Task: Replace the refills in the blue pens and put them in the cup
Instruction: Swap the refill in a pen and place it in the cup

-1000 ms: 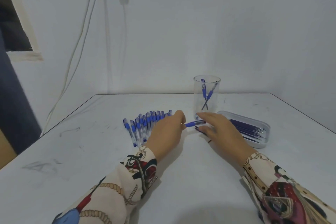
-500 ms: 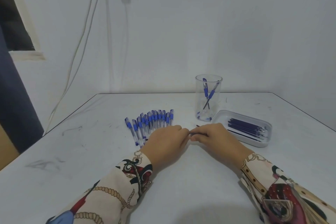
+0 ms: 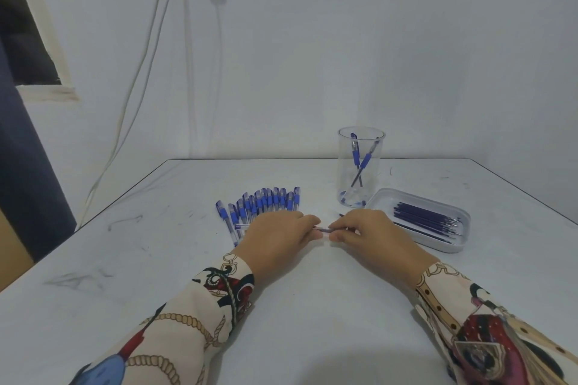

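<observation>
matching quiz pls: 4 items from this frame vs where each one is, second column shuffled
Items:
1. clear cup
2. white tray
3. row of blue pens
4. pen being worked on

Places:
A. lying on the table left of the cup, behind the left hand
B. held between both hands, the right hand on its other end
C. standing at the back, two pens inside
D. on the right, holding dark refills

Pairs: 1-C, 2-D, 3-A, 4-B

Left hand [image 3: 276, 236] and right hand [image 3: 369, 233], palms down, fingers curled, fingertips nearly meeting, each pinching one end of a pen [image 3: 325, 230] held level between them; patterned sleeves cover both forearms to the wrists.
</observation>
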{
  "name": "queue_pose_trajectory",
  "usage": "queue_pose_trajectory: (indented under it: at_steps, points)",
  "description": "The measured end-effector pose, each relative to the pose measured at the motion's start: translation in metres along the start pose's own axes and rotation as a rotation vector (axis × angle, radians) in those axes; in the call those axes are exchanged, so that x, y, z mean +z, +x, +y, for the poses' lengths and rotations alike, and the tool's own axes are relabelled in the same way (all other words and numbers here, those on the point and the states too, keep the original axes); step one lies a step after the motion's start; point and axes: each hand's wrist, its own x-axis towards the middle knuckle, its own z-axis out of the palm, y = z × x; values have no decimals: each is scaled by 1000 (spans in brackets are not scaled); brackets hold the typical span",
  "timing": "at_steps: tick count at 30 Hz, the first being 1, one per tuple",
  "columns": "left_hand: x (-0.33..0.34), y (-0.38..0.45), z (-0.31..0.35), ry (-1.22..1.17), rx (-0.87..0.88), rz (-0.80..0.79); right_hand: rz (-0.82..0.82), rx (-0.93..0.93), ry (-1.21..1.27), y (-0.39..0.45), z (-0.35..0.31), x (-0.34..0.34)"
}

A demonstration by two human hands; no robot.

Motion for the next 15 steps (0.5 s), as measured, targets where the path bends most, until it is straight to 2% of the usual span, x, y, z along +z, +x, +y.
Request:
queue_pose_trajectory:
  at_steps: [6,15]
  points:
    - [-2,4,-12,24,-157,-68,101,-38,-305,6,13,5]
    - [-4,4,-3,-47,-170,-75,76,-100,-456,18,11,18]
